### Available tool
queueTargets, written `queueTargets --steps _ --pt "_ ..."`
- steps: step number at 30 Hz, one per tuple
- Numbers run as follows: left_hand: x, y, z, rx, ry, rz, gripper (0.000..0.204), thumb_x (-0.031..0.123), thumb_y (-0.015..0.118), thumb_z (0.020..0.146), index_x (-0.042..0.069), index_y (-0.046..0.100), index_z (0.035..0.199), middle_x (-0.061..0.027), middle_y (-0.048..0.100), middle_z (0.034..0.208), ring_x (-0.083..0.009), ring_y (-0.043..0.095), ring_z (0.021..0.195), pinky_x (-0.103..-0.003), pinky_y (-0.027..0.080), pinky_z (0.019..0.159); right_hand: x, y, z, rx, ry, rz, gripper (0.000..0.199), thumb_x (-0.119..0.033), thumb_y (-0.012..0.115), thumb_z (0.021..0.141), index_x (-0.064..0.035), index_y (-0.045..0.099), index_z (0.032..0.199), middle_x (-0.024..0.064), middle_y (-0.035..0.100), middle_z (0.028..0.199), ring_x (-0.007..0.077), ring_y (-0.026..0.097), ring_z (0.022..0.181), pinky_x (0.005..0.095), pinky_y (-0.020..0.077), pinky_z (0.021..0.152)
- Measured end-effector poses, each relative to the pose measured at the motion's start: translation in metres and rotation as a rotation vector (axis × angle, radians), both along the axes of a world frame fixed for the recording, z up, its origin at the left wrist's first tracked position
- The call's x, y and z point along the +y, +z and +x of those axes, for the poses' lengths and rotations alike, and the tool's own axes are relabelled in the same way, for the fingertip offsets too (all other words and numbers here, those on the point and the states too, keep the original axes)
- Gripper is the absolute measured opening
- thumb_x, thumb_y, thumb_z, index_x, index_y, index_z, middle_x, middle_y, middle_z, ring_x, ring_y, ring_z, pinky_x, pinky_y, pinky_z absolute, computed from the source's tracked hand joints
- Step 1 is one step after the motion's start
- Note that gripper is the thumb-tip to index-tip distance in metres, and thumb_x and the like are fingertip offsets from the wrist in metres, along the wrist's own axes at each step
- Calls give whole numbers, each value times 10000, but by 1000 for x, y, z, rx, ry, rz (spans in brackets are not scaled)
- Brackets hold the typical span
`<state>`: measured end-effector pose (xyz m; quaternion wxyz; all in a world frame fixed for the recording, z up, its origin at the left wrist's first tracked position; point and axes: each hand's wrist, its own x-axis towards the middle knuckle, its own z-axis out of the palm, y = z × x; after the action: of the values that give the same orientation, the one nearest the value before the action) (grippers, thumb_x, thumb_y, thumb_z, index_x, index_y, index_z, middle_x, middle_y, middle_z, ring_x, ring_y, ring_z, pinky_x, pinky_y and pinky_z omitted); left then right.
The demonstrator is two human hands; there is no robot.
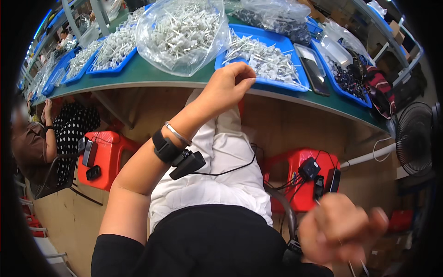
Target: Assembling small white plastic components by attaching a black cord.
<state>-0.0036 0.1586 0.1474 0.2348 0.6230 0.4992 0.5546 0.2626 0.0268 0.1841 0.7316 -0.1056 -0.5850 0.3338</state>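
My left hand point(229, 87) is at the table's front edge, just beside the near left corner of a blue tray point(302, 87). Its thumb and fingers are pinched together; whatever they hold is too small to see. Heaped in that tray are small white plastic parts with thin stems point(267, 60). Left of it, a clear plastic bag point(184, 37) bulges with similar parts. My right hand point(339, 231) is low at the right, away from the table and smeared by motion. Its fingers look curled, with thin pale strands point(364, 268) showing around it that I cannot make out.
Right of the tray lie a dark phone point(314, 69) and another blue tray point(357, 98) of dark parts. Red stools point(300, 161) with black devices stand on both sides. A fan point(414, 138) is at the far right. A seated person point(34, 143) is at the left.
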Motion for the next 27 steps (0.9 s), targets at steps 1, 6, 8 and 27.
queueTargets --steps 1,6,8,27 --pt "13 1 -2 155 57 51 134 107 675 904 -11 676 967 -77 665 870 -152 609 763 -299 500 720 8 -25 10 -56 -312 -149 637 -456 638 945 12 495 1353 -28 448 628 51 366 498 240 225 454" --pt "44 0 -25 665 270 139 155 88 676 867 -3 703 989 -184 657 941 -326 658 828 -406 517 757 57 -53 -42 -577 301 -555 332 -46 626 966 2 553 1286 -75 477 760 -2 383 649 169 326 576" --pt "48 4 -21 657 250 141 156 87 676 865 -1 704 991 -182 658 940 -322 660 822 -406 518 758 68 -86 -47 -555 339 -680 287 -109 633 979 6 584 1238 -77 470 770 5 393 679 178 340 607" --pt "64 40 -56 1072 63 -304 174 191 749 786 29 753 851 -168 720 825 -334 695 813 -427 538 744 110 -170 -38 -871 612 -924 340 -248 615 995 52 636 1154 1 620 934 73 528 854 247 452 807"
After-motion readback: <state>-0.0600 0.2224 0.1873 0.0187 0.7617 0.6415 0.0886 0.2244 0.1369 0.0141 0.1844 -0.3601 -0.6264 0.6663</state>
